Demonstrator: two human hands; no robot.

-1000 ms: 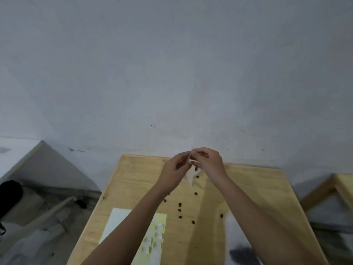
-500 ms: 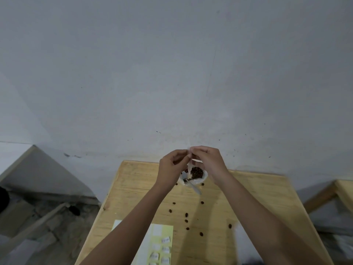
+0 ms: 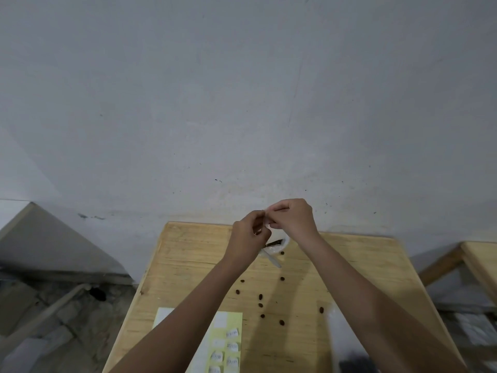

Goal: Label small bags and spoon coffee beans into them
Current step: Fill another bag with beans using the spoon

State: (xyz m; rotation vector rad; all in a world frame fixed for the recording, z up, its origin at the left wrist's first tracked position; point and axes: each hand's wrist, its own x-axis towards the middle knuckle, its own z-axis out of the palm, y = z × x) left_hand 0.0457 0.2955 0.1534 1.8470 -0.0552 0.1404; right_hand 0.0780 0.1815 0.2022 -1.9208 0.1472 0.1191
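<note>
Above the far edge of the wooden table point(image 3: 188, 267), my left hand point(image 3: 246, 238) and my right hand point(image 3: 294, 218) meet and pinch a small clear bag point(image 3: 266, 221) between their fingertips; most of the bag is hidden by the fingers. Beneath the hands a white bowl point(image 3: 279, 246) of coffee beans shows partly, with a white spoon point(image 3: 271, 258) leaning out of it. Several loose beans point(image 3: 260, 296) lie scattered on the wood. A yellow label sheet point(image 3: 227, 343) with small white labels lies at the near edge under my left forearm.
A grey wall rises straight behind the table. A second wooden table point(image 3: 478, 262) stands to the right. Concrete floor and rubble lie to the left. A white sheet point(image 3: 347, 343) with a dark thing point(image 3: 355, 366) on it sits at the near right.
The camera view has shifted, so the bowl of beans came into sight under the hands. Both hands stay together pinching the small bag; the right hand has risen slightly.
</note>
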